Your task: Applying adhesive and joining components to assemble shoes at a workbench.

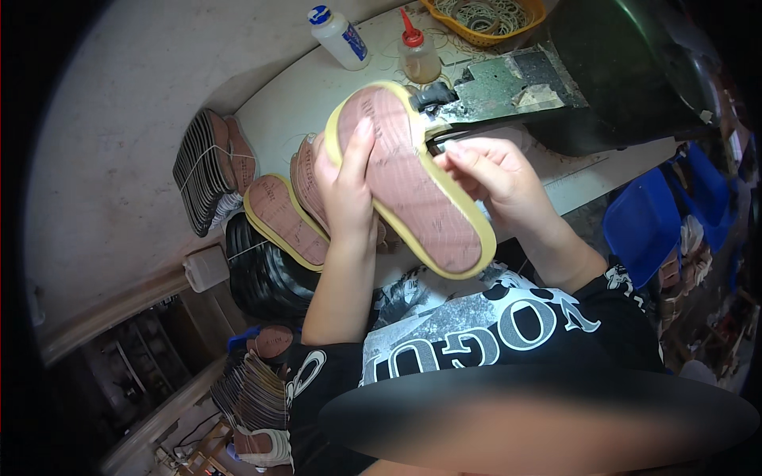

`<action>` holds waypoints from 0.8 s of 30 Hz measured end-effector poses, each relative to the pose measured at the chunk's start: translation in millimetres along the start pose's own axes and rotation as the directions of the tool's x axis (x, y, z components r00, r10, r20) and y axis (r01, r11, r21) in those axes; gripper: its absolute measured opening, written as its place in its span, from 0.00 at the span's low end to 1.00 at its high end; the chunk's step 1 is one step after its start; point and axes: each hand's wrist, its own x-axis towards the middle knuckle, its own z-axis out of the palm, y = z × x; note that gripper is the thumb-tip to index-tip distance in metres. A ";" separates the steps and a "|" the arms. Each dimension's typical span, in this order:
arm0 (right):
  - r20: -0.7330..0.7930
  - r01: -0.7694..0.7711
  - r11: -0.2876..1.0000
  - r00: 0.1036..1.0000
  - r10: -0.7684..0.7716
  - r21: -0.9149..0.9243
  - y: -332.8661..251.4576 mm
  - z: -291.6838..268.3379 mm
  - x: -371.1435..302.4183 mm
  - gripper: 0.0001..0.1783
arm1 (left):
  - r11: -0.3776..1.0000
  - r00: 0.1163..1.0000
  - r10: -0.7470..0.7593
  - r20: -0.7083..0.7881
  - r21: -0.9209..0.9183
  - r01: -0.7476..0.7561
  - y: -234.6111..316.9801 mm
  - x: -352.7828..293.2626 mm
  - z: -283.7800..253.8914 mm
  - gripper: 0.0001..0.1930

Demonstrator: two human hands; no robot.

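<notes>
My left hand (347, 186) grips a reddish-brown shoe sole with a yellow rim (413, 178), fingers spread over its flat face, holding it tilted above the work table (317, 87). My right hand (488, 170) pinches the yellow rim at the sole's upper right edge, close to a dark sewing machine (603, 71). More yellow-rimmed soles (284, 218) lie on the table just left of my left hand.
A white glue bottle with a blue cap (340, 36) and a small amber bottle with a red nozzle (418, 54) stand at the table's back. An orange basket of rubber bands (484, 16) sits beyond. Stacks of dark soles (208, 166) lie left; blue bins (647, 222) right.
</notes>
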 end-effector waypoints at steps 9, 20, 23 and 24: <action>0.523 -0.109 0.992 0.850 0.061 0.062 -4.8 8.0 19.8 0.15 | 0.997 0.975 -0.029 0.222 -0.058 0.043 27.8 -41.6 -1.0 0.24; 0.154 0.079 0.900 0.988 -0.013 -0.429 -26.7 8.4 14.0 0.12 | 0.994 0.998 0.050 0.036 0.100 -0.053 3.1 -11.5 -15.4 0.19; 0.125 0.263 0.853 0.965 -0.231 -0.450 -19.1 2.6 29.2 0.17 | 0.999 0.998 -0.006 0.064 0.050 0.003 -3.2 -4.3 -14.5 0.18; 0.097 0.275 0.839 0.961 -0.260 -0.469 -16.8 1.3 28.7 0.17 | 0.993 0.998 0.038 0.045 0.108 -0.043 -7.8 -1.1 -14.2 0.17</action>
